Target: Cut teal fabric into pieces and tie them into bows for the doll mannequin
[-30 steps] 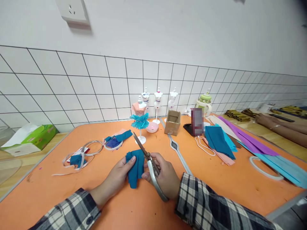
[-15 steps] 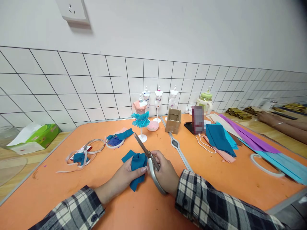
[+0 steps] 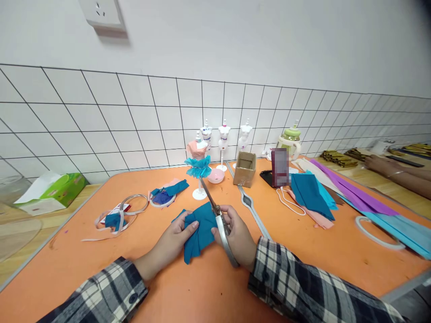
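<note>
My left hand (image 3: 171,244) pinches a folded piece of teal cloth (image 3: 199,231) just above the orange table (image 3: 101,269). My right hand (image 3: 237,235) is closed round the handles of silver scissors (image 3: 218,220) and also touches the cloth's right edge. The scissor blades are together and point up and away, towards a small mannequin (image 3: 198,163) wearing a pink top and teal ruffled skirt. Both sleeves are plaid.
Tape rings and cloth scraps (image 3: 134,208) lie left of centre. Three bare mini mannequins (image 3: 224,141), a pink dish (image 3: 215,176), a cardboard box (image 3: 244,168) and a green-lidded jar (image 3: 289,141) stand behind. Cloth strips (image 3: 336,193) lie right; another person's arm (image 3: 393,175) rests far right. A tissue box (image 3: 50,193) sits left.
The cloth has been spread wider and turned between both hands. The scissors have tilted more upright, blades still together. Both hands shifted slightly to the right.
</note>
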`<state>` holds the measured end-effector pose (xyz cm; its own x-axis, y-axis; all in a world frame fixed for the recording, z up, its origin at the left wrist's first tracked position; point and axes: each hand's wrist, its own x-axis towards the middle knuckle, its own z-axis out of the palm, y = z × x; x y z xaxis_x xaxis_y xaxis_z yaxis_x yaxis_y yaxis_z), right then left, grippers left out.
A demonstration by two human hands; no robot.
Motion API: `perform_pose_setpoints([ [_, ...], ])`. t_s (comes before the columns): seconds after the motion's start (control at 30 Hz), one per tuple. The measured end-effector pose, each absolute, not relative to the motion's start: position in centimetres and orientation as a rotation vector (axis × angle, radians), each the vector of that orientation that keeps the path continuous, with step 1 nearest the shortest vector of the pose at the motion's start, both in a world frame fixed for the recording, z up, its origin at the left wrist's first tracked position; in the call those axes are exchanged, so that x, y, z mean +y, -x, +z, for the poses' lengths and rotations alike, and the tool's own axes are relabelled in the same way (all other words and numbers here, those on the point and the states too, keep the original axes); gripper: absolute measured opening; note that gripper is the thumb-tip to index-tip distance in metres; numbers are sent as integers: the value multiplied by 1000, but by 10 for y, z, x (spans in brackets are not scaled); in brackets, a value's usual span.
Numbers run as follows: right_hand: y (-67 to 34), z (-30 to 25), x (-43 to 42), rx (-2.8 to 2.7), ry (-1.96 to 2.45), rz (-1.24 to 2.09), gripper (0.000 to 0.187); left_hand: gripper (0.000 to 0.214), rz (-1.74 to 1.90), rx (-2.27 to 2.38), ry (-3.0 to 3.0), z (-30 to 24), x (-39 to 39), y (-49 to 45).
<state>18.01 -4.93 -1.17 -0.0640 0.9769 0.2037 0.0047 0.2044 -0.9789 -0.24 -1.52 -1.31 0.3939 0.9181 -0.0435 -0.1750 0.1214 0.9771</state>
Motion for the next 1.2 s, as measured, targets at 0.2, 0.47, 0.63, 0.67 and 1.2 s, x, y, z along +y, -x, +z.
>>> perform_pose_setpoints([
  [0.2,-181,-10,-50,-1326,1013,1135,41,34,843,621,-922,-10,-16,0],
  [0.47,-182,-9,-53,-1302,929,1171,44,49,872,674,-995,-12,-16,4],
  [0.63,-190,-5,-51,-1205,905,1071,45,47,911,752,-942,-11,-12,6],
  [0.67,-191,-6,-51,-1186,914,1045,44,45,932,775,-929,-11,-11,6],
  [1.2,-197,-7,-35,-900,982,1054,44,62,1175,876,-1085,-7,1,16],
])
